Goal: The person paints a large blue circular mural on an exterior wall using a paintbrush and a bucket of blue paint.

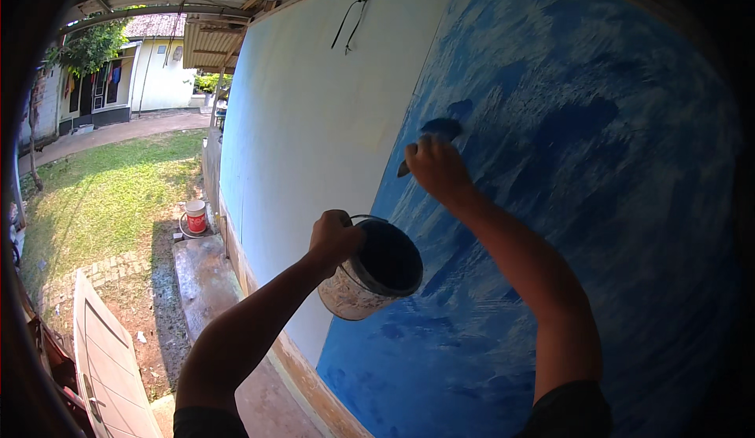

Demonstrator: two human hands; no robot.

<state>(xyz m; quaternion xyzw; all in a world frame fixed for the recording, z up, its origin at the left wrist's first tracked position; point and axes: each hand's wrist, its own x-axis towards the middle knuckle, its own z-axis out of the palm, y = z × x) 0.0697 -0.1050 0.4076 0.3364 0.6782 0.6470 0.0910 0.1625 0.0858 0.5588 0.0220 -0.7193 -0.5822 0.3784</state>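
Note:
My left hand [336,241] is closed on the rim of a paint-smeared bucket [358,290], which tilts so its dark inside faces me. How much paint is in it I cannot tell. My right hand [435,163] grips a paintbrush [442,128] by its handle, whose end pokes out below the fingers. The dark bristles touch or nearly touch the blue painted wall [598,226], beside a fresh dark-blue patch. This wall carries streaky strokes in several blues and whites. To its left runs a pale, nearly white wall section [314,115], meeting the blue along a slanting straight edge.
A thin dark cord [351,21] hangs on the pale section. A concrete ledge [200,281] runs along the wall's foot, with a red-and-white bucket [196,216] at its far end. A wooden door panel [110,367] stands lower left, beside grass [118,190]. Roof beams cross overhead.

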